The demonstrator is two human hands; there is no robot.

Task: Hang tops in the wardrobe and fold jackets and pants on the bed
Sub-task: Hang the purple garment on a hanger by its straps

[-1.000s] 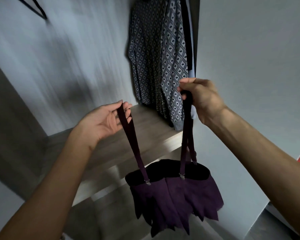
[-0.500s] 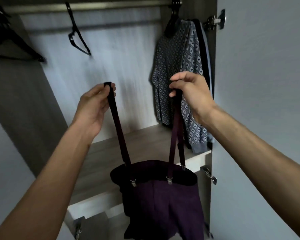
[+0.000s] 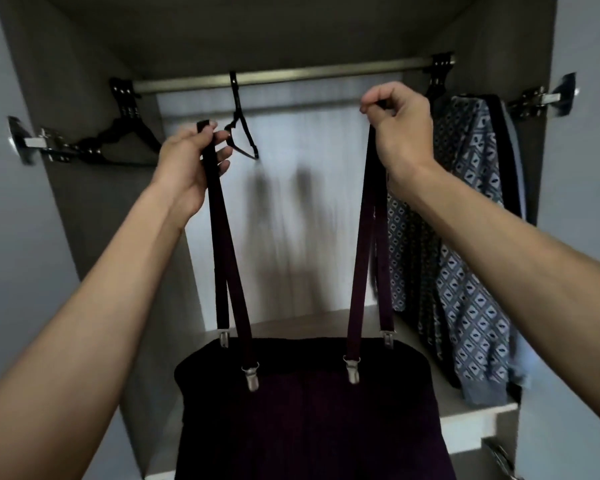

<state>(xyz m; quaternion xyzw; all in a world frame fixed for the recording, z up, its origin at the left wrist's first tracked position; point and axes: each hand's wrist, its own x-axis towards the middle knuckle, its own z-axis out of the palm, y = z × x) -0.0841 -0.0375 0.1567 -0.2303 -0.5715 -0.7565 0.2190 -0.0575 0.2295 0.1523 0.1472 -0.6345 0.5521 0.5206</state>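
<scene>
Left hand (image 3: 191, 168): raised, thumb and fingers pinching the top of the left strap (image 3: 219, 220).
Right hand (image 3: 400, 133): raised a little higher, fingers curled tight round the top of the right strap (image 3: 362, 220).
Purple top (image 3: 309, 410): hangs from both straps in front of the open wardrobe, its body low in the view. Metal clips (image 3: 253, 375) join the straps to it.
Empty hanger (image 3: 245, 143): on the rail (image 3: 309, 76), just behind the left hand's fingertips.
Other hanger (image 3: 118, 147): bare, at the rail's left end.
Patterned top (image 3: 465, 237): already hung at the right end, its hem near the shelf (image 3: 478, 408).
Done: one or more garments are on the rail.
Left: this top is not yet on a hanger. It likely goes on the empty one next. The bed, jackets and pants are out of view, so I cannot tell how the folding stands.
</scene>
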